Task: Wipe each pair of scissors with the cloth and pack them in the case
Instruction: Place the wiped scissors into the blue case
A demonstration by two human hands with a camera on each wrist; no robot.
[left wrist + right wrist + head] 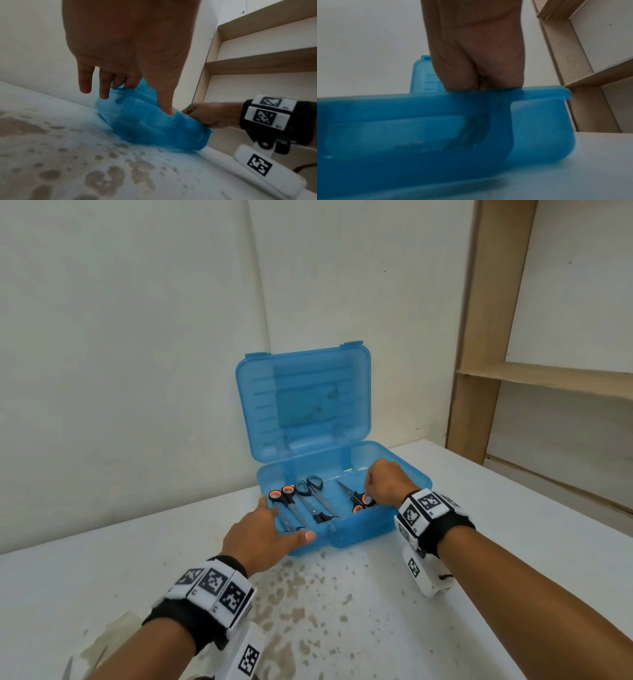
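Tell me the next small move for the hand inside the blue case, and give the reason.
Probably let go: the right hand pinches the orange-handled scissors low in the blue case, right of two pairs already lying there. The left hand steadies the front rim, and the lid stands open, so releasing and lifting the fingers clear seems the natural step.

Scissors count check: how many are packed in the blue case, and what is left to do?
Done: two pairs, orange-handled scissors and dark-handled scissors, lie in the open translucent blue plastic case. In hand: the right hand holds a third orange-handled pair inside it, while the left hand steadies the front left corner. Left: release it, close the lid. No cloth or loose scissors clearly show.
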